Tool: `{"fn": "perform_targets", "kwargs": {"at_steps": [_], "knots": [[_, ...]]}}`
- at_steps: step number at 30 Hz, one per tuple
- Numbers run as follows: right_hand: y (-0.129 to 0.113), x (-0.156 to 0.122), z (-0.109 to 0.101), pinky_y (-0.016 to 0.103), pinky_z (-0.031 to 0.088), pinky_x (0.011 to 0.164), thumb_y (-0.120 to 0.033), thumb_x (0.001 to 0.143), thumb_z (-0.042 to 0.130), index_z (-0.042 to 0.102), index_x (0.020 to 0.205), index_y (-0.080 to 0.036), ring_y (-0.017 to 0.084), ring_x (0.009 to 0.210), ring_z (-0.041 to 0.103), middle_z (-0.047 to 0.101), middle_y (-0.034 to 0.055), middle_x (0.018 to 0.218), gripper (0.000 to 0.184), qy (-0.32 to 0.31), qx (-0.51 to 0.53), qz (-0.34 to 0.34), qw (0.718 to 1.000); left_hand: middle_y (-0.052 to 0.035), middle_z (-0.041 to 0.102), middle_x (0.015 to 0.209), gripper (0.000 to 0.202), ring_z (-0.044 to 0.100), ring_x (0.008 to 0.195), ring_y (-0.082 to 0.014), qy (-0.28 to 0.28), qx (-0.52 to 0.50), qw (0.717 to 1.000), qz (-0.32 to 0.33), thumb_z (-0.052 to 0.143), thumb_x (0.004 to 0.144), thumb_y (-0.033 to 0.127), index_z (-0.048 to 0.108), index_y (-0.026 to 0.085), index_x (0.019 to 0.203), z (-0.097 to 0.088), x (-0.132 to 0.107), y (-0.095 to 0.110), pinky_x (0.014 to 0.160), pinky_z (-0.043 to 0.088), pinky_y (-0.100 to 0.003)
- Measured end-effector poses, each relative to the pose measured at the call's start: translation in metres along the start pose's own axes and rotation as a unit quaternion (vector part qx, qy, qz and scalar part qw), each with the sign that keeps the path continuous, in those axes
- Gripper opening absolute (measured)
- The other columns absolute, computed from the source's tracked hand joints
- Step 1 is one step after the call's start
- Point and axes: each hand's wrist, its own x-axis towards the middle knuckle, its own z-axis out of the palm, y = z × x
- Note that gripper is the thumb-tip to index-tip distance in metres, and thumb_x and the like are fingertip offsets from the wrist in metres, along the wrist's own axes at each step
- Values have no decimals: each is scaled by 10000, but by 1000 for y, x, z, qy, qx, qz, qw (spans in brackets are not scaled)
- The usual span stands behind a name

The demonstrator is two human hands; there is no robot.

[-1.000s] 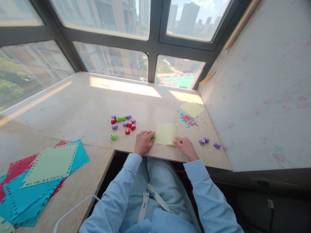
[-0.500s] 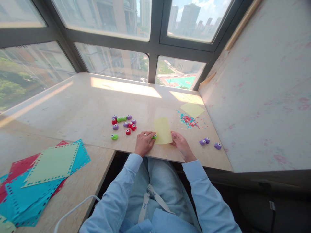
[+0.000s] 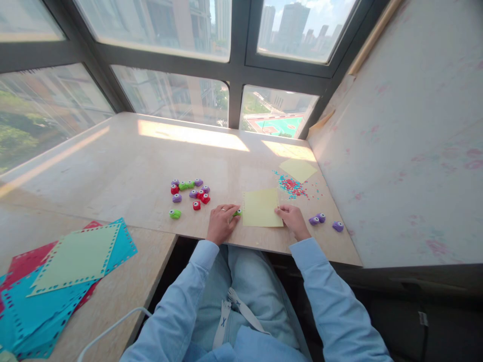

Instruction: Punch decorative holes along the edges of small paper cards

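Note:
A pale yellow paper square lies flat near the table's front edge, with a row of small holes along its left side. My left hand is closed over a small green paper punch at that left side. My right hand pinches the paper's right side, fingers curled on it. Both forearms wear light blue sleeves.
A cluster of several red, green and purple punches sits left of the paper, one green punch apart. Three purple punches lie to the right. Confetti and another yellow sheet are behind. Punched coloured sheets lie at left.
The yellow sheet was lifted and turned by my right hand half a second ago and now lies flat again, a different edge at the punch. My left hand stayed on the green punch.

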Motion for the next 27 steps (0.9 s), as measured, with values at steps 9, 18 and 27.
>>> {"fn": "perform_targets", "kwargs": {"at_steps": [9,18,27], "knots": [[8,4,3,300,496,625,-482,615,725,706,793,-153,215,720,662,742,47,766,375,-34,66,4,997,-58,706,1080,316,608,1014,-233,16,-17,1000,-14,616,854,226,709,302,1147,8,2,-10,880,494,-394],[11,8,3,306,506,666,-461,628,723,708,789,-157,210,735,663,745,48,770,344,-30,95,-5,995,-65,701,1019,354,604,941,-222,19,-12,1000,-14,582,844,165,716,293,1145,10,3,-15,839,493,-384],[14,10,5,314,510,680,-493,642,707,709,776,-158,220,766,667,741,50,777,360,-29,72,-17,997,-65,700,1032,333,609,941,-229,13,3,1000,-10,575,858,200,714,289,1148,8,4,-13,838,496,-388]]}}
